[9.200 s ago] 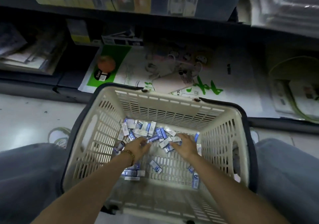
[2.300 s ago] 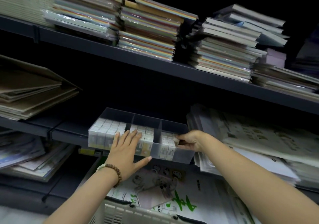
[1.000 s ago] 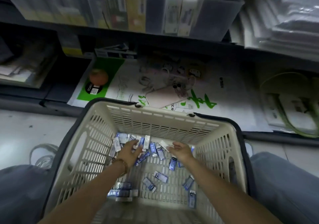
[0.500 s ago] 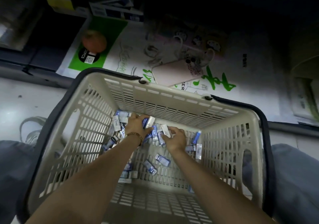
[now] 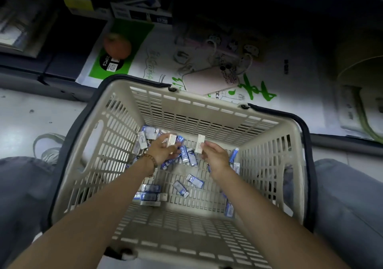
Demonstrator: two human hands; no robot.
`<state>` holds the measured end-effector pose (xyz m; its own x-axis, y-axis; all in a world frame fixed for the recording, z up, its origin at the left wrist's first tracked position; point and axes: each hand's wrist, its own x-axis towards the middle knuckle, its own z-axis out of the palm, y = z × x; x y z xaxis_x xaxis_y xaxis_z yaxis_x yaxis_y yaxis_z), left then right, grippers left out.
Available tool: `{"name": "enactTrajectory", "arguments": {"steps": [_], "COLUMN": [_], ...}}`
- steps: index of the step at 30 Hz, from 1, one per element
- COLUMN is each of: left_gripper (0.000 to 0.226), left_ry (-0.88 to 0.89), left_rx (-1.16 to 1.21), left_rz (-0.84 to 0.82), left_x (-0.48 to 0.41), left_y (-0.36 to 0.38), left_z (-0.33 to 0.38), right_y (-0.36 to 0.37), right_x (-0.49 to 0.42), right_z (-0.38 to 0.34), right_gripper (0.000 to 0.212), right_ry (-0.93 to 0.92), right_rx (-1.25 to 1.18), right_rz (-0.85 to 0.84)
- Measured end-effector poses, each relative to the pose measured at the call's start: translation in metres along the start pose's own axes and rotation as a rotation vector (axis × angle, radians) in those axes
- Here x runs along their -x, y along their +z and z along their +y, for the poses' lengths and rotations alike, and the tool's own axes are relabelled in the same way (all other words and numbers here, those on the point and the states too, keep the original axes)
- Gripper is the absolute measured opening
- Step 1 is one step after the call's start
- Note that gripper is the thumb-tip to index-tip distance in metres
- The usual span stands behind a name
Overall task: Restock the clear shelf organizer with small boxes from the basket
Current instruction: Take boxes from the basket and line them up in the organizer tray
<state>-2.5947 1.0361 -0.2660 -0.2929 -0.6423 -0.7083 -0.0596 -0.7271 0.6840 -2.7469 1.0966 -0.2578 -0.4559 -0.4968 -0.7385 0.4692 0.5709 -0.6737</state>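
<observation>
In the head view, a white box is gripped by the left hand. A second white box is pinched upright by the right hand. Both are held inside the beige basket. Blue-and-white small boxes are scattered on its bottom, mostly near the far wall. The basket is placed on the floor.

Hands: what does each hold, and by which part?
Left hand grips a white box by its lower part; right hand pinches another box by its lower end.

Matt slotted plastic basket
</observation>
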Motion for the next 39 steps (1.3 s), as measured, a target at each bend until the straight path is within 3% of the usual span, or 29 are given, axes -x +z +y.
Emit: {"name": "enactTrajectory", "arguments": {"steps": [4,7,9,13,16,19,22,25,29,33,35,39], "left_gripper": [0.026,0.031,0.03,0.029,0.033,0.028,0.028,0.03,0.029,0.016,0.029,0.025], "left_ry": [-0.196,-0.118,-0.094,-0.122,-0.129,-0.155,-0.157,-0.173,-0.245,-0.352,-0.353,-0.299], "left_rx": [0.166,0.02,-0.061,-0.185,-0.216,-0.141,-0.147,-0.165,-0.215,-0.136,-0.109,-0.227], "left_rz": [-0.103,-0.116,-0.065,-0.033,-0.027,-0.031,-0.035,-0.038,-0.088,-0.149,-0.175,-0.252], "left_x": [0.021,0.028,0.033,0.038,0.038,0.037,0.036,0.036,0.038,0.038,0.036,0.039], "left_y": [0.011,0.018,0.016,0.005,-0.001,-0.002,-0.003,-0.004,-0.002,0.0,0.0,-0.004], "left_z": [0.005,0.003,0.0,-0.006,-0.008,-0.007,-0.007,-0.007,-0.008,-0.011,-0.011,-0.009], "right_y": [0.001,-0.005,-0.02,-0.077,-0.094,-0.086,-0.086,-0.091,-0.096,-0.091,-0.09,-0.086], "right_x": [0.029,0.038,0.032,0.0,-0.005,-0.001,0.0,-0.001,-0.004,-0.005,-0.006,-0.007], "right_z": [-0.01,-0.011,-0.015,-0.01,-0.001,0.007,0.015,0.018,0.023,0.036,0.041,0.034], "right_gripper": [0.031,0.028,0.029,0.051,0.058,0.066,0.065,0.046,0.053,0.042,0.034,0.021], "right_ry": [0.015,0.028,0.042,0.031,0.073,0.131,-0.019,-0.139,-0.161,-0.147,-0.172,-0.212], "right_rx": [0.033,0.208,0.327,0.664,0.99,1.075,1.24,1.207,1.218,1.18,1.173,1.018], "right_rz": [-0.287,-0.43,-0.357,0.044,-0.043,-0.071,0.026,0.011,-0.027,0.026,0.072,0.094]}}
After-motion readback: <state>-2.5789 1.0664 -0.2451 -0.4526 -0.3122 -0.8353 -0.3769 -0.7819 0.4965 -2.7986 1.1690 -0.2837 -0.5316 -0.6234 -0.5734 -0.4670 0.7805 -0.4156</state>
